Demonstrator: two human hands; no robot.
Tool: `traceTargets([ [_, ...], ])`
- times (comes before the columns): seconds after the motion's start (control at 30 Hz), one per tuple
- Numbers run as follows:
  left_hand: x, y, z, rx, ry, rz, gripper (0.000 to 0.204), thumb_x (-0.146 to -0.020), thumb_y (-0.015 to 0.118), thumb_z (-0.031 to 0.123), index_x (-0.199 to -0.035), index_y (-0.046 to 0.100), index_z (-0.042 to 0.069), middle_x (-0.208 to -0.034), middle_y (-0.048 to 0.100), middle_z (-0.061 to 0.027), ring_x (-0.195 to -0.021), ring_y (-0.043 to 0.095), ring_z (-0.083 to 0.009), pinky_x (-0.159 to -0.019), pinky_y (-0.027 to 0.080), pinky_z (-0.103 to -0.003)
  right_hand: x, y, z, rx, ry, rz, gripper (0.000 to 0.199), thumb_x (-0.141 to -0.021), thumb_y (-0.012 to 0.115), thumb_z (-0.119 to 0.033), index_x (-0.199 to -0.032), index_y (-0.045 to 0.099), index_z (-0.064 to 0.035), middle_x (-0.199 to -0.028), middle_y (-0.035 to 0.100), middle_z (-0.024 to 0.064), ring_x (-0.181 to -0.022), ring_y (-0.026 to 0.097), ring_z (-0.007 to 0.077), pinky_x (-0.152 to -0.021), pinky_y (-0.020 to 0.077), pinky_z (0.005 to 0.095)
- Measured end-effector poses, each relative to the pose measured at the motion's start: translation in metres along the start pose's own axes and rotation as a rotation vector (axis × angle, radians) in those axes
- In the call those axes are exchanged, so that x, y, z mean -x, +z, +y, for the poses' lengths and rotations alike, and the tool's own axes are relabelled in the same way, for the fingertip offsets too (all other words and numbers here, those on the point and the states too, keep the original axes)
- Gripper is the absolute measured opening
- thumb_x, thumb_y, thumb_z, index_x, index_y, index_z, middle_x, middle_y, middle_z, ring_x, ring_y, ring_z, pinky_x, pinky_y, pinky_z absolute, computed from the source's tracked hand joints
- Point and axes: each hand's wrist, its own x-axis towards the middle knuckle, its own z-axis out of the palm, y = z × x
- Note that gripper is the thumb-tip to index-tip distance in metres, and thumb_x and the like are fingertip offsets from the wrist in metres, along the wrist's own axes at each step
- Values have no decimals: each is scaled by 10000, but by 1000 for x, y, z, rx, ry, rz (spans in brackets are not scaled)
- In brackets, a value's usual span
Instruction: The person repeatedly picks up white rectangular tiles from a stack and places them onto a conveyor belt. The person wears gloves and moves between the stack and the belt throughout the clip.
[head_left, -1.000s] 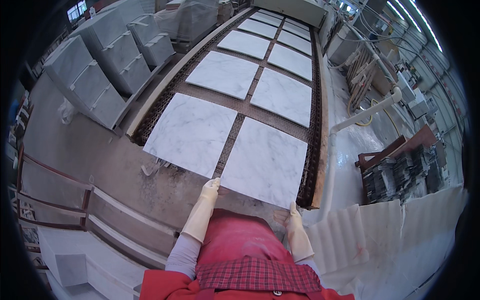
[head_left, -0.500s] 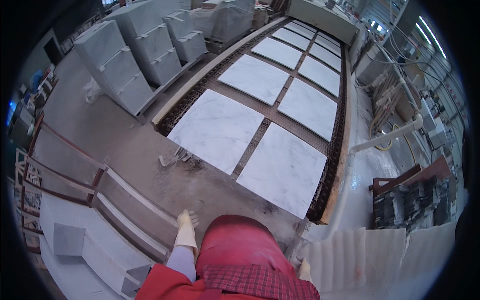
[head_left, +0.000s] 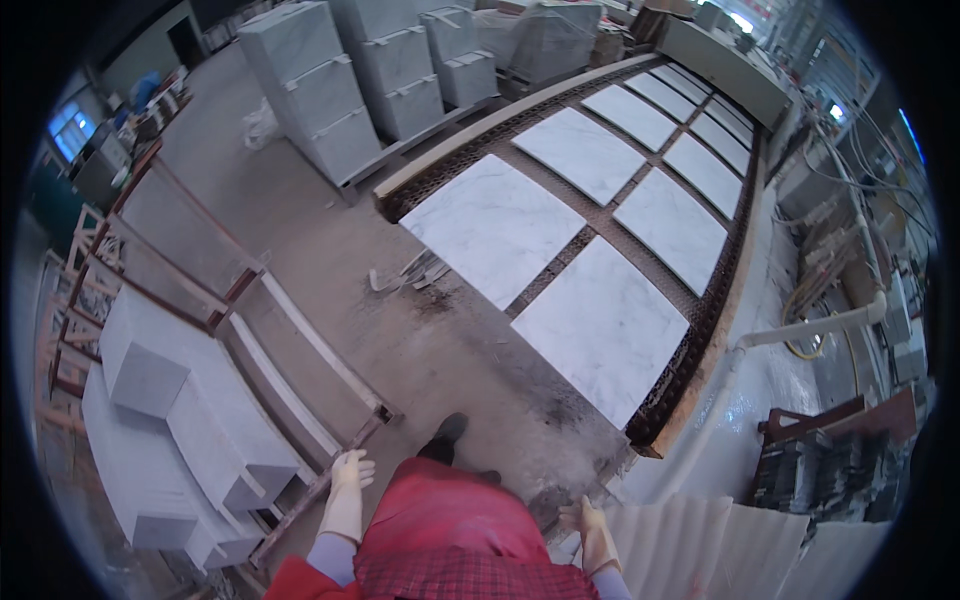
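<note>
My left hand (head_left: 347, 488), in a pale yellow glove, hangs in the air beside the end of a metal rack (head_left: 367, 432). Its fingers are loosely stretched and hold nothing. On the other side of my red apron (head_left: 450, 515), my right hand (head_left: 592, 532) wears the same kind of glove. Its fingers are apart and nothing is in them; it is close to a corrugated pale sheet (head_left: 665, 545). Ahead, white grey-veined stone slabs lie flat in two rows on a conveyor. The nearest are a right slab (head_left: 605, 330) and a left slab (head_left: 492, 228), both apart from my hands.
The conveyor (head_left: 385, 203) runs away to the far right. Stacked stone blocks (head_left: 325, 95) stand at the back left. Pale stone pieces (head_left: 190, 425) fill the rack at left. Scraps (head_left: 425, 270) lie on the floor. Right are a white pipe (head_left: 810, 328) and dark stone strips (head_left: 825, 475).
The view has turned left, so the conveyor and slabs sit farther right. My right hand has come more fully into sight. A dark shoe now shows ahead of the apron, and the rack appears nearer.
</note>
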Motion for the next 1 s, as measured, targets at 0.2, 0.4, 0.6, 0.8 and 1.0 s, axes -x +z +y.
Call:
traceTargets([
  [0.2,21,-99,-71,-59,-183,344,257,-863,456,254,-999,547,55,-675,592,-140,-494,546,-236,-437,438,-361,-2,17,1,19,-132,-45,438,-975,344,-368,-1157,535,-19,-890,666,208,-711,662,318,-609,558,373],
  [0.4,8,-73,-47,29,-115,191,178,-857,538,274,-926,590,118,-640,579,-63,-462,490,-145,-392,376,-288,31,20,66,37,-27,21,415,-957,392,-345,-1095,595,-10,-849,660,225,-694,661,332,-611,554,417],
  [0.6,14,-39,19,-853,182,-142,512,-842,352,486,-746,711,133,-876,679,-109,-902,627,-282,-856,453,-371,52,36,115,241,118,185,407,-935,412,-366,-1078,614,-43,-879,653,225,-773,642,356,-680,524,443],
  [0.8,-40,-114,10,-888,123,-159,512,-852,356,453,-705,710,114,-832,679,-119,-898,625,-291,-847,455,-382,73,113,110,701,-60,205,397,-917,416,-387,-1079,621,-88,-923,650,214,-855,620,369,-748,487,452],
  [1.0,-99,-247,-79,-375,32,127,477,-856,437,418,-701,717,64,-728,686,-93,-779,640,-237,-776,467,-338,112,196,93,1167,-262,186,390,-899,419,-408,-1081,627,-133,-966,647,203,-938,598,381,-816,450,460],
])
